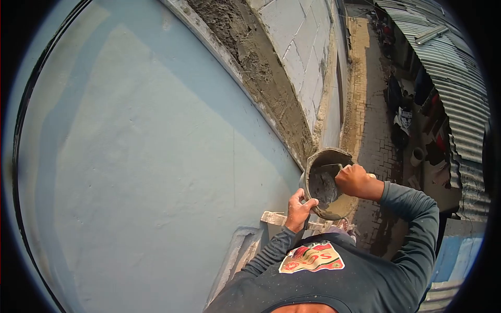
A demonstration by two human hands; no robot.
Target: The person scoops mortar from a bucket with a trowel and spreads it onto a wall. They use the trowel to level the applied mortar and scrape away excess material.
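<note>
A mortar-crusted bucket (329,157) is tilted so that its mouth faces me, close to the lower edge of the raw strip on the wall. My left hand (299,211) grips its near-left rim, thumb over the edge. At the bucket's right side, my right hand (356,181) is closed in a fist around the handle of a trowel (331,167). The trowel's blade reaches into the bucket and is partly hidden by the hand and the shadow. Wet grey mortar (324,192) lies inside the bucket.
A smooth light-blue wall (156,141) fills the left. Rough mortar (250,68) runs along a ledge beside a block wall (300,41). Timber (274,218) sits below my left hand. A paved alley (368,120) lies far below, beside a corrugated roof (449,68). A black cable (21,120) hangs left.
</note>
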